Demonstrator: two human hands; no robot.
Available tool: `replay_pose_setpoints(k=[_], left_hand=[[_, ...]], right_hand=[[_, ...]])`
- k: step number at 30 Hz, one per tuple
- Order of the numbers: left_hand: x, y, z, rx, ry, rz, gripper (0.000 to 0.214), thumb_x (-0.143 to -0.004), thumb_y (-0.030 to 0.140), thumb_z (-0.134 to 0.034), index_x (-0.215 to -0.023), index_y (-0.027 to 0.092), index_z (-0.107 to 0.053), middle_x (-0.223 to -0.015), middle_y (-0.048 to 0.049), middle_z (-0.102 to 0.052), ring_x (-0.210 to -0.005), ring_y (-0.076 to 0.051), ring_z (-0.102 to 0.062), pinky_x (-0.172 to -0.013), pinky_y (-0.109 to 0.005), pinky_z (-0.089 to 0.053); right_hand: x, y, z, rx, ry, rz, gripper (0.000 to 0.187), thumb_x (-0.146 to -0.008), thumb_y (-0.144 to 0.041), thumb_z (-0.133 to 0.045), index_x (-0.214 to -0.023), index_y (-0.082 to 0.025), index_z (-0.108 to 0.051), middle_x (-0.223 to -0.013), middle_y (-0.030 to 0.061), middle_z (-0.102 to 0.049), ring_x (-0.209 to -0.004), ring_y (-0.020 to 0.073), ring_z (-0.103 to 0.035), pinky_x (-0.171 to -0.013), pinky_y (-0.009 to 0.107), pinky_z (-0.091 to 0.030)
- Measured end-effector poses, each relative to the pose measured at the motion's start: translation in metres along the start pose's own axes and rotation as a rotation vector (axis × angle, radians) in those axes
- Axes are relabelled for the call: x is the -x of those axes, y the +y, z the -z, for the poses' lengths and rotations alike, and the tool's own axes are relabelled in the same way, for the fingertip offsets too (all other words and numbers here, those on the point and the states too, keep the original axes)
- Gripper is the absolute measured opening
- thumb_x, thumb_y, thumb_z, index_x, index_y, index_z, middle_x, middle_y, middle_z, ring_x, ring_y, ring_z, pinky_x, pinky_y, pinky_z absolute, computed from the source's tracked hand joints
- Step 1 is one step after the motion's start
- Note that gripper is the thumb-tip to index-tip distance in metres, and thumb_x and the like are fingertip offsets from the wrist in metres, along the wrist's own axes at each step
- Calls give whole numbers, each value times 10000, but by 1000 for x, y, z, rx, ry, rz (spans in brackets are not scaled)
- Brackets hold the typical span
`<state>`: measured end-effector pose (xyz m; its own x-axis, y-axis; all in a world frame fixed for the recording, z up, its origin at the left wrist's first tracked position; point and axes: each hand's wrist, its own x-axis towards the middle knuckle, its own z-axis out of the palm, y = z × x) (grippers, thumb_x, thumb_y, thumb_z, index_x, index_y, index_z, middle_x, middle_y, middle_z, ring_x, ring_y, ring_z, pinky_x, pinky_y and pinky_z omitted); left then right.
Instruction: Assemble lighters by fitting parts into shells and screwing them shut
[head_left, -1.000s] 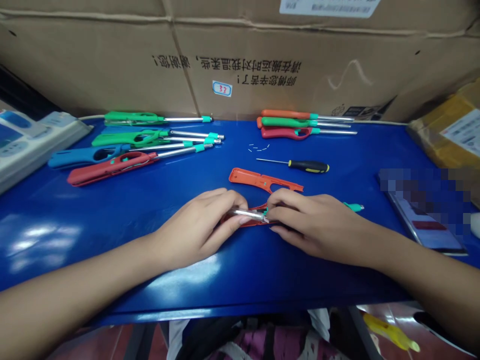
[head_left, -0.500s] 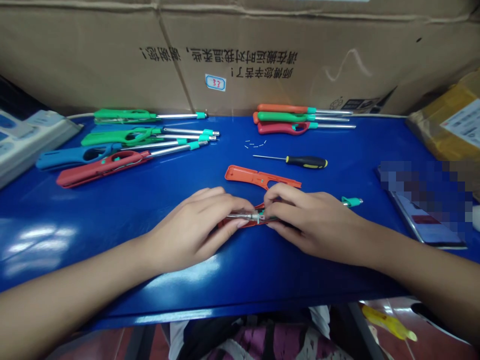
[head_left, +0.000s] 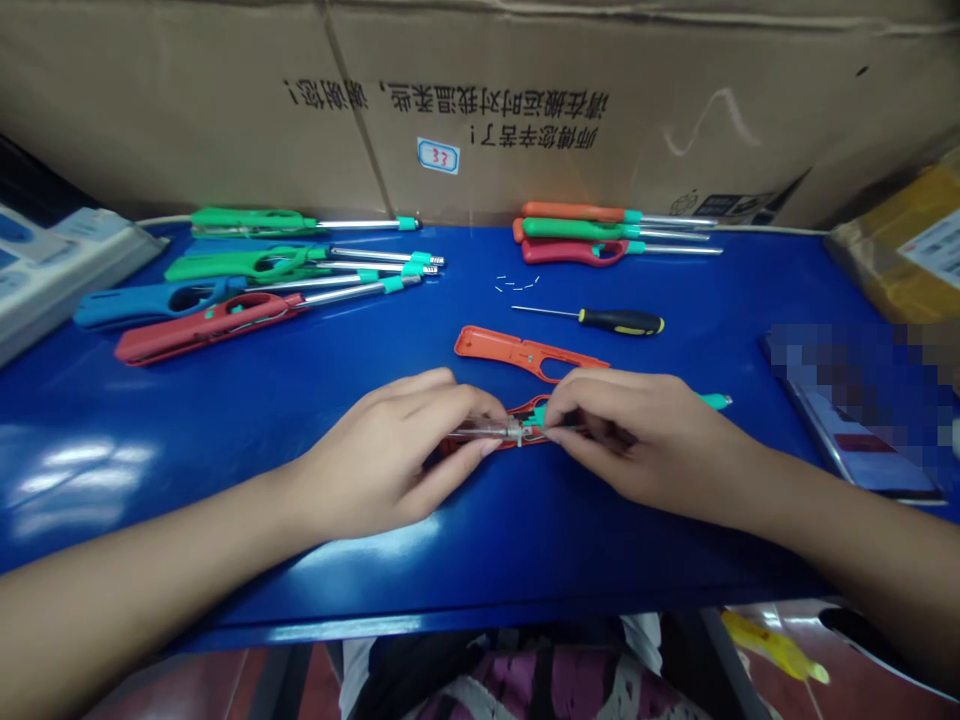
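Note:
My left hand (head_left: 409,455) grips an opened orange stick lighter (head_left: 519,410) at its handle end, thumb and fingers around a clear fuel tank (head_left: 480,428). My right hand (head_left: 645,435) pinches at the lighter's middle, beside a green trigger piece (head_left: 535,415); what lies between the fingertips is too small to make out. A green tip (head_left: 715,401) shows beyond the right hand, which hides the barrel. Behind both hands lies the loose orange half shell (head_left: 525,352), inner face up.
A yellow-black screwdriver (head_left: 622,321) and several tiny white pins (head_left: 517,286) lie further back. Coloured stick lighters (head_left: 247,315) sit at the left, others (head_left: 585,228) back right. A cardboard box (head_left: 480,60) walls the table's rear; a phone (head_left: 862,440) is at the right.
My right hand has shifted slightly right and its fingers have drawn together, uncovering the green trigger piece. My left hand keeps its hold. The whole view has shifted slightly.

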<state>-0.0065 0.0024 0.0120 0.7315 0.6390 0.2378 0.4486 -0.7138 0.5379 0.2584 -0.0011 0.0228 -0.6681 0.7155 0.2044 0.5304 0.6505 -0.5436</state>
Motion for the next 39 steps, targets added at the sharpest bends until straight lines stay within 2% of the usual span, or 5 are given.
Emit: replay_pose_setpoints(k=[6, 15, 24, 28, 39], left_hand=[[-1, -1, -1, -27, 35, 53, 171, -1023, 255, -544, -1157, 189, -629, -1034, -15, -704, -887, -142, -620, -782, -248, -484], [-1, -4, 0, -6, 14, 58, 204, -1049, 251, -489, -1176, 185, -635, -1087, -37, -713, -913, -158, -619, -820, -272, -492], [-2, -3, 0, -25, 64, -28, 182, -1056, 211, -470, -1063, 150, -642, -982, -43, -704, -881, -146, -609, -824, -262, -477], [-2, -4, -1, -42, 49, -25, 171, -1049, 225, -502, -1069, 149, -653, -991, -47, -712, -879, -156, -607, -819, -278, -473], [-3, -4, -2, -56, 39, -11, 192, -1042, 264, -526, -1093, 164, -682, -1032, -60, -737, -905, -173, -634, -827, -297, -490]], right_hand=[[-3, 3, -2, -80, 37, 43, 119, -961, -115, -585, -999, -179, -677, -847, -7, -667, -644, 74, -536, -592, 213, -414], [-3, 2, -4, -115, 62, -11, 91, -965, -147, -597, -967, -188, -679, -792, -19, -617, -570, 65, -473, -543, 226, -380], [-4, 2, -5, -133, 64, -5, 86, -978, -166, -590, -972, -177, -675, -804, -16, -616, -561, 58, -452, -532, 219, -370], [-4, 2, -5, -128, 85, -1, 71, -971, -162, -600, -960, -177, -669, -766, -31, -582, -545, 54, -435, -521, 215, -363], [-4, 1, -5, -120, 50, 5, 82, -959, -142, -604, -940, -181, -674, -788, -19, -634, -571, 64, -475, -540, 216, -384]])
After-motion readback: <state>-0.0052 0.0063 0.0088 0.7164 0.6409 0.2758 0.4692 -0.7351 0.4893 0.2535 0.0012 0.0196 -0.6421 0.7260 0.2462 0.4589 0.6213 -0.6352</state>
